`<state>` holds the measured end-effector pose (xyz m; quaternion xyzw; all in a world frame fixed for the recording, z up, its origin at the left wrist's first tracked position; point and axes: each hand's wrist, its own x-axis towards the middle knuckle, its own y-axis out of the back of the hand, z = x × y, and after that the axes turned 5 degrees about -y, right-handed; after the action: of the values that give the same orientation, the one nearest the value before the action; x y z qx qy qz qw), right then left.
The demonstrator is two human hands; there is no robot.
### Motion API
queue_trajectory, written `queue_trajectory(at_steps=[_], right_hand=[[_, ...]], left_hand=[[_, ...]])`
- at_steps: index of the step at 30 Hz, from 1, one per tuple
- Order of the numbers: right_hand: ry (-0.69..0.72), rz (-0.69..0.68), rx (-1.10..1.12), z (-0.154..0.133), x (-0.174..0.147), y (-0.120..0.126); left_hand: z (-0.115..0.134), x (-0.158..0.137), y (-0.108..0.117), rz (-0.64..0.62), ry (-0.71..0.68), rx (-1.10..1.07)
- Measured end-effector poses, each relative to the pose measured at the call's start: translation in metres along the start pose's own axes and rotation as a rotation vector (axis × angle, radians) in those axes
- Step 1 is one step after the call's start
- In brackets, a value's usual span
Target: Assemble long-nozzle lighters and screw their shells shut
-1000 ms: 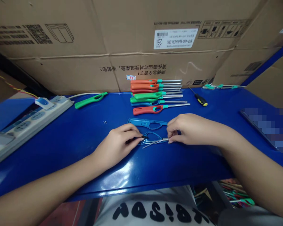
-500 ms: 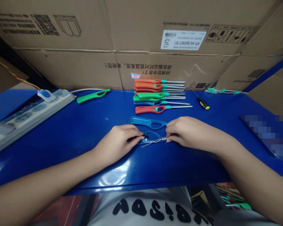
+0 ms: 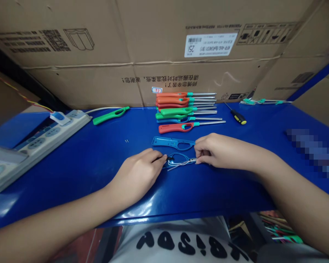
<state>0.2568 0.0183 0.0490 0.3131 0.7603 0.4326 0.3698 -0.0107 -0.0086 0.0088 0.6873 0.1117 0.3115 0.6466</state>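
Cardboard stands behind the blue counter, its printing upside down and partly too small to read. Near the counter's middle lies the lower blue shell, its rear part hidden by the left hand. That hand's thumb and forefinger come together at a black piece; most of the piece is covered, and whether they clamp it or merely press it cannot be told. The right hand has its fingers clamped on a metal tube at the shell's front, covering one end of it. White wires loop along the shell, too fine to trace fully. Just beyond lies the upper blue shell, its right end meeting the right hand's outline, so contact is unclear. Farther back, a stack of lighters overlaps too closely to count. Two tiny pins on the left show little detail. Pixelation masks an object at far right, and the power strip is cut off by the left edge
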Motion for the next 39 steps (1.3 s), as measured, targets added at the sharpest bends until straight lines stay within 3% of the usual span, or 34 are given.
queue_trajectory(at_steps=[5,8,12,20,29,39], right_hand=[[-0.003,-0.008,-0.001,0.0,-0.001,0.0],[-0.007,-0.005,-0.004,0.0,-0.001,0.0],[0.001,-0.003,0.002,0.001,-0.001,0.0],[-0.003,0.001,0.018,0.002,0.0,0.0],[-0.007,-0.001,0.014,0.004,0.0,-0.001],[-0.005,0.0,0.008,0.001,0.0,-0.001]], left_hand=[[-0.006,0.007,0.0,0.06,0.175,-0.412],[-0.009,0.011,-0.002,0.088,0.221,-0.493],[-0.008,0.008,-0.007,0.086,0.17,-0.389],[0.006,0.003,0.006,-0.053,0.007,0.107],[0.013,0.001,0.015,-0.201,0.036,0.115],[0.017,-0.001,0.011,-0.195,0.017,0.159]])
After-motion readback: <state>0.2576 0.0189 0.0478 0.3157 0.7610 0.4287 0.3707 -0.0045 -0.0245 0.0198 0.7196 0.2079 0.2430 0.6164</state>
